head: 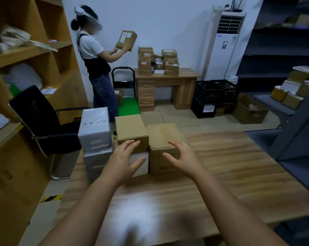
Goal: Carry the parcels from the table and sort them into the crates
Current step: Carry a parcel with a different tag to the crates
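Several parcels stand at the far left of the wooden table (230,171). A worn brown box (165,139) sits in the middle. To its left a brown box (130,128) rests on a white box (141,166). Further left is a stack of white boxes (95,128). My left hand (125,157) hovers open in front of the brown-on-white stack. My right hand (181,157) is open just before the worn brown box, fingers spread, holding nothing. Black crates (216,93) stand on the floor at the back right.
Another person (97,59) stands at the back left holding a brown box. A desk (168,82) behind carries stacked parcels. A black office chair (43,121) is left of the table, wooden shelving on the left, grey shelving with boxes (295,86) on the right.
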The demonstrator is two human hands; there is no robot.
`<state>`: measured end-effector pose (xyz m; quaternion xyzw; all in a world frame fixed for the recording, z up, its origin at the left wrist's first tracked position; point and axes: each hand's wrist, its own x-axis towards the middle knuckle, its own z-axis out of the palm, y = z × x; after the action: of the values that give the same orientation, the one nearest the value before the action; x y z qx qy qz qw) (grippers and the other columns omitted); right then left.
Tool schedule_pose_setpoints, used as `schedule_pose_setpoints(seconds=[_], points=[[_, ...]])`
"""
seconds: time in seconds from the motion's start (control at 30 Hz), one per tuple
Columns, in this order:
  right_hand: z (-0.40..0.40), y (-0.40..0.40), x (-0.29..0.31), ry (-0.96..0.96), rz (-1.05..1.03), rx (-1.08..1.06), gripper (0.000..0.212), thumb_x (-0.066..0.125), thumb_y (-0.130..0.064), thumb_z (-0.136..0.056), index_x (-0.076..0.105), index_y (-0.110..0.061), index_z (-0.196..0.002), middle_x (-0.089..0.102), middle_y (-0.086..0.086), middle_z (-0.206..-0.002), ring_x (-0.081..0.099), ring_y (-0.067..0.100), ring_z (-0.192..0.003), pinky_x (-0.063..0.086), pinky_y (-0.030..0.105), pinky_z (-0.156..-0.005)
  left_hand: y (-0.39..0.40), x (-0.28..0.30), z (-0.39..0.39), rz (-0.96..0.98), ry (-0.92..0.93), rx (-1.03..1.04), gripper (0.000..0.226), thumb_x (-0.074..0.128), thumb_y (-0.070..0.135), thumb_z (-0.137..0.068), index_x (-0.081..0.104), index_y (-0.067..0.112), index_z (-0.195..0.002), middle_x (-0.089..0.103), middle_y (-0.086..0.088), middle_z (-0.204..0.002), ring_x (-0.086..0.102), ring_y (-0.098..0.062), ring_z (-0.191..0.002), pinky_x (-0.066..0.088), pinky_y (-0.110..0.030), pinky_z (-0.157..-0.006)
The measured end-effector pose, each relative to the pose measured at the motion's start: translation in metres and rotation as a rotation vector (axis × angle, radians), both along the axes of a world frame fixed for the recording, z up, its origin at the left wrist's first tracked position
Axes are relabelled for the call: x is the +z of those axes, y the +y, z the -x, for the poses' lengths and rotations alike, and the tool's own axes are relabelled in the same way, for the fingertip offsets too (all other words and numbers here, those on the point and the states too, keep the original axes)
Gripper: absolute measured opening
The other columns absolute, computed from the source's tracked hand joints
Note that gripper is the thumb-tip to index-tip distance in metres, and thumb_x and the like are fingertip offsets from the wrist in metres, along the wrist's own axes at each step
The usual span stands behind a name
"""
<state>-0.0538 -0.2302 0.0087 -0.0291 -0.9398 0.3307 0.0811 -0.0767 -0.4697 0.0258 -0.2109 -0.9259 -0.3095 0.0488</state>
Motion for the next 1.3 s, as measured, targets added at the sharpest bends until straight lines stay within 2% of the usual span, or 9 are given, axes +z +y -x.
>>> schedule_pose_setpoints(seconds=[0.33,0.63,0.73,0.8,0.9,1.0,1.07,1.17,1.3], points=[[0.078,0.107,-0.028,-0.062,-0.130,0.099,0.063,0.060,-0.055,-0.091,0.043,-0.030,-0.147,0.041,-0.005,-0.151,0.033,0.017,-0.139,0.029,0.033,-0.113,0.114,-0.038,0.063,0.076,-0.101,0.061,0.062,0.053,0.051,-0.093,0.033,0.032,-0.148,0.029,0.008,-0.154,0.021,-0.012,-0.142,0.024,-0.036,-0.116],[0.128,0.113,-0.072,-0.121,-0.400,0.192,0.062,0.065,-0.052,-0.088,0.043,-0.038,-0.144,0.036,-0.009,-0.154,0.029,0.016,-0.142,0.030,0.036,-0.111,0.148,-0.091,0.106,0.296,-0.050,0.147,0.057,0.056,0.046,-0.092,0.042,0.026,-0.144,0.039,0.003,-0.149,0.032,-0.019,-0.136,0.030,-0.035,-0.110],[0.132,0.112,-0.086,-0.108,-0.444,0.175,0.055,0.065,-0.046,-0.089,0.049,-0.036,-0.141,0.043,-0.009,-0.149,0.034,0.018,-0.138,0.029,0.035,-0.110,0.151,-0.105,0.115,0.358,-0.023,0.171,0.047,0.068,0.038,-0.084,0.058,0.024,-0.128,0.052,0.000,-0.136,0.045,-0.025,-0.125,0.041,-0.040,-0.098],[0.130,0.112,-0.092,-0.074,-0.415,0.137,0.049,0.066,-0.038,-0.089,0.055,-0.034,-0.137,0.048,-0.010,-0.145,0.039,0.019,-0.135,0.030,0.036,-0.107,0.153,-0.114,0.117,0.349,0.044,0.177,0.040,0.082,0.027,-0.071,0.069,0.019,-0.108,0.063,-0.004,-0.117,0.057,-0.030,-0.108,0.050,-0.043,-0.081],[0.127,0.113,-0.099,0.003,-0.342,0.076,0.040,0.073,-0.024,-0.082,0.068,-0.031,-0.121,0.062,-0.007,-0.129,0.054,0.023,-0.119,0.040,0.040,-0.096,0.157,-0.120,0.119,0.270,0.150,0.170,0.035,0.087,0.017,-0.063,0.071,0.016,-0.094,0.066,-0.006,-0.103,0.060,-0.033,-0.094,0.053,-0.042,-0.069],[0.123,0.121,-0.104,0.057,-0.294,0.018,0.037,0.076,-0.022,-0.081,0.072,-0.029,-0.117,0.066,-0.007,-0.124,0.058,0.023,-0.113,0.043,0.038,-0.092,0.159,-0.121,0.123,0.146,0.199,0.147,0.032,0.081,0.017,-0.072,0.070,0.016,-0.103,0.063,-0.006,-0.113,0.055,-0.031,-0.105,0.054,-0.048,-0.080],[0.118,0.132,-0.106,0.049,-0.239,-0.022,0.036,0.073,-0.024,-0.085,0.070,-0.028,-0.121,0.064,-0.008,-0.128,0.055,0.020,-0.117,0.040,0.036,-0.097,0.161,-0.121,0.123,0.054,0.163,0.142,0.046,0.078,0.020,-0.077,0.063,0.017,-0.121,0.054,-0.007,-0.130,0.047,-0.029,-0.120,0.047,-0.047,-0.096],[0.111,0.159,-0.106,0.022,-0.137,-0.066,0.037,0.073,-0.020,-0.086,0.069,-0.023,-0.123,0.062,-0.005,-0.130,0.053,0.020,-0.120,0.042,0.038,-0.103,0.167,-0.120,0.123,-0.093,0.035,0.159,0.068,0.074,0.029,-0.082,0.045,0.019,-0.143,0.039,-0.003,-0.146,0.035,-0.023,-0.132,0.034,-0.040,-0.110],[0.106,0.200,-0.101,-0.088,-0.042,-0.080,0.037,0.068,-0.017,-0.086,0.065,-0.015,-0.123,0.060,0.000,-0.126,0.056,0.021,-0.121,0.043,0.030,-0.103,0.185,-0.120,0.126,-0.028,-0.171,0.167,0.078,0.065,0.049,-0.086,0.027,0.030,-0.151,0.022,0.003,-0.157,0.021,-0.022,-0.142,0.024,-0.042,-0.116]])
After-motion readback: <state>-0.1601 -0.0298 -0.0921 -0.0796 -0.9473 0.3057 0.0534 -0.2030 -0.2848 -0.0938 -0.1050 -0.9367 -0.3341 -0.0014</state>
